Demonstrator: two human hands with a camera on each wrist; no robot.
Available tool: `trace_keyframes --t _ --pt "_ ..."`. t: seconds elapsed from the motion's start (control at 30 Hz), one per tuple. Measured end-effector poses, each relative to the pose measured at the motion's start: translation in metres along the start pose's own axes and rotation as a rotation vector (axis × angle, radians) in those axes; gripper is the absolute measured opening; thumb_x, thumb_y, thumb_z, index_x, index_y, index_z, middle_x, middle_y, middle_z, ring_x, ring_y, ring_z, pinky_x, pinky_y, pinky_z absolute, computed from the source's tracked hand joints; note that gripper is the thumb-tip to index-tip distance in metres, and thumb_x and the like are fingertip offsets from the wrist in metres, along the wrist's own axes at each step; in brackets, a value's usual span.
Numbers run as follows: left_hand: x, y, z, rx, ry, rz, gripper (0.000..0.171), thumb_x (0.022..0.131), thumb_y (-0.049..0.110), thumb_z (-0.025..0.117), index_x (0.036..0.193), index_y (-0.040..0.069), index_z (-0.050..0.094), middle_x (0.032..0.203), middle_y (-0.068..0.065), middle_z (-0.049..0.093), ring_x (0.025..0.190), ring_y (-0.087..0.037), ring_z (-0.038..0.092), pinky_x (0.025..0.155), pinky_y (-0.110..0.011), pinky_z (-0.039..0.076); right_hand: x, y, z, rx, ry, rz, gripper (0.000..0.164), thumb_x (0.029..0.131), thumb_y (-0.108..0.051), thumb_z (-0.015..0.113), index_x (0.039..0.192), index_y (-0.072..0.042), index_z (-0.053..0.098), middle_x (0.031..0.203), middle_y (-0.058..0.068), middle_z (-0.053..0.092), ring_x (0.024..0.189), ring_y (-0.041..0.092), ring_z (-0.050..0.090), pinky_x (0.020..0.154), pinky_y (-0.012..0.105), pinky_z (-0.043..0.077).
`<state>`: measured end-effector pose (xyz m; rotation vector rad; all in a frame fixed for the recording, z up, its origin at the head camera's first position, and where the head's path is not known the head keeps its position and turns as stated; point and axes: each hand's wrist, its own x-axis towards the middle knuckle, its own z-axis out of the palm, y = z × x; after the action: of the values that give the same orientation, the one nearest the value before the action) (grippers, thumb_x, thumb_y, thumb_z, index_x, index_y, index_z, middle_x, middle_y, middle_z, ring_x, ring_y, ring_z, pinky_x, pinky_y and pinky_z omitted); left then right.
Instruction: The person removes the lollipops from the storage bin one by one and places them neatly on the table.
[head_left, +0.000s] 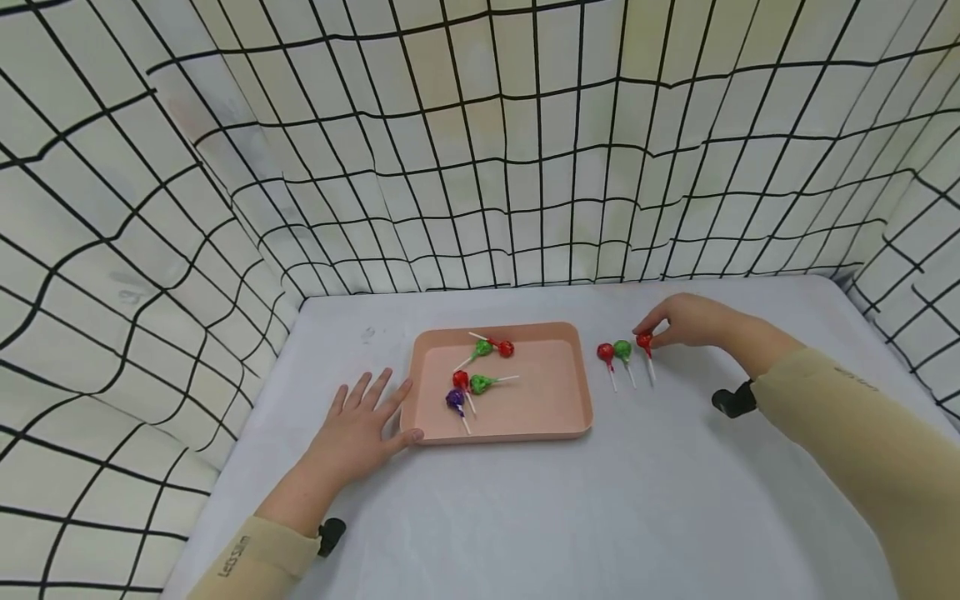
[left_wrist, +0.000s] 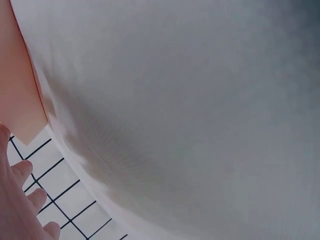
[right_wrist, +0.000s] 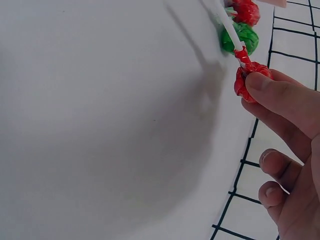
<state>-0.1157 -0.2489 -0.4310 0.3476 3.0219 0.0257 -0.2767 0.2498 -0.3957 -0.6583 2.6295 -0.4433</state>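
Right hand [head_left: 686, 321] grip pinched on the wrapped head of a red lollipop [head_left: 644, 341], thumb and fingertips clamped on it, stick pointing toward the person, lying on the worktop [head_left: 600, 517]. Just beside it to the left: a green lollipop [head_left: 622, 349], then another red lollipop [head_left: 606, 353], all three in a row, right of the pink tray [head_left: 547, 408]. Left hand [head_left: 360, 425] flat on the worktop, fingers spread and straight, grip apart, holding nothing, fingertips and thumb touching the tray's left edge. Inside the tray: five lollipops, two green, two red, one purple [head_left: 454, 400]. Grid-patterned cloth [head_left: 480, 150] hangs behind and at both sides.
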Motion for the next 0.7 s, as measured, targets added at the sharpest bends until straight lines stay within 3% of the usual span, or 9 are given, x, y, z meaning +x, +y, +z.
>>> trace_keyframes --t 0.7 --pt "0.0 0.004 -0.003 -0.011 0.001 -0.002 0.086 0.089 0.068 0.055 0.158 0.024 0.029 0.163 -0.015 0.02 0.148 -0.044 0.013 0.116 -0.065 0.007 0.006 0.002 0.014 -0.017 0.012 0.012 0.031 0.091 -0.011 0.068 0.121 -0.014 0.073 0.123 0.014 0.067 0.118 0.036 0.056 0.099 0.055 0.047"
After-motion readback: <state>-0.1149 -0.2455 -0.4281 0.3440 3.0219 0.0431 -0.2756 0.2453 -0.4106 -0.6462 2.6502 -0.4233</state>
